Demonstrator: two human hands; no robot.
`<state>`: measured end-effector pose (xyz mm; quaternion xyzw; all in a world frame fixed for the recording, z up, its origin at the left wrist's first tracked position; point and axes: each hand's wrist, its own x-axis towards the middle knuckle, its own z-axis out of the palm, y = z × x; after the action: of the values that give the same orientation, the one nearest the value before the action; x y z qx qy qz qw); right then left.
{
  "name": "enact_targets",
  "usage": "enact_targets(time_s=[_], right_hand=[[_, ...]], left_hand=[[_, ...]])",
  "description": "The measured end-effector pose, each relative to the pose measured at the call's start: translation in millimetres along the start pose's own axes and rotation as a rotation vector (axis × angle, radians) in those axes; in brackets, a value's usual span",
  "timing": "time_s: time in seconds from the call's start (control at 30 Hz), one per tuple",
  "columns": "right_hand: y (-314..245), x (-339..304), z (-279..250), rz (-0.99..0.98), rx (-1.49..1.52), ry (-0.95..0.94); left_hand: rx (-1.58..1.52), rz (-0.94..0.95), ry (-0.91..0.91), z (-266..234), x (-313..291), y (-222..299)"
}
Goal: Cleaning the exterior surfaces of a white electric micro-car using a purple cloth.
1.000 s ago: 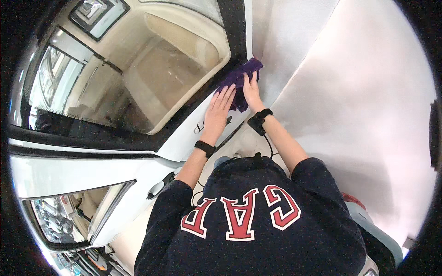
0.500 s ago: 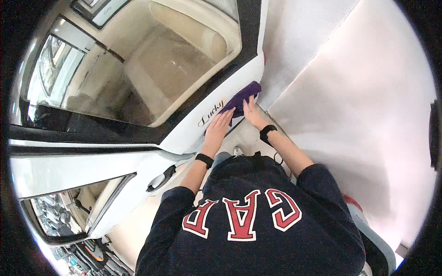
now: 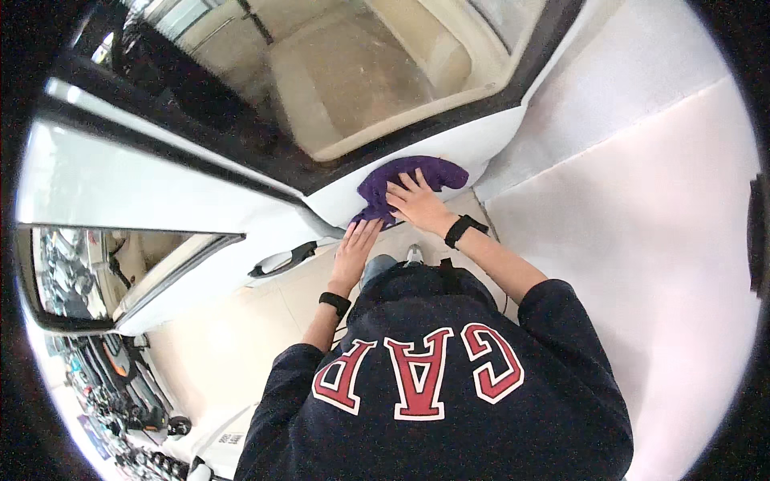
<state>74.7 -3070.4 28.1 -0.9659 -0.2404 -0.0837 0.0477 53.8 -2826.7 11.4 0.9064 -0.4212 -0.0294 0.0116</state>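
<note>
My left hand [image 3: 355,250] reaches with straight fingers to the lower left corner of the purple cloth [image 3: 389,171]; the thumb is hidden, so I cannot tell whether I pinch it there. My right hand [image 3: 425,210] lies flat on the cloth, fingers spread, not clenched. The cloth rests against the white vehicle [image 3: 485,143], just below a window [image 3: 345,96]. I'd judge it light, soft and floppy, best steered under a flat palm or taken by an edge. Its underside is covered, the vehicle is cut off, and the far clutter [image 3: 136,401] is too blurred to sort out
</note>
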Motion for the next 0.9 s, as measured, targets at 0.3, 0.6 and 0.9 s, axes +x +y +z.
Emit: enact_targets(time_s=[0.3, 0.6, 0.9], right_hand=[[-64.9, 75.7, -10.5, -0.467, 0.174, -0.030], [-157.3, 136.6, -28.3, -0.627, 0.185, 0.024], [-212.3, 157.4, -8.9, -0.559, 0.138, 0.013]], left_hand=[[-0.084, -0.325, 0.150, 0.0, -80.1, -10.7], [0.019, -0.579, 0.161, -20.0, -149.9, -12.2], [-0.138, -0.656, 0.192, -46.2, -199.9, -34.7]])
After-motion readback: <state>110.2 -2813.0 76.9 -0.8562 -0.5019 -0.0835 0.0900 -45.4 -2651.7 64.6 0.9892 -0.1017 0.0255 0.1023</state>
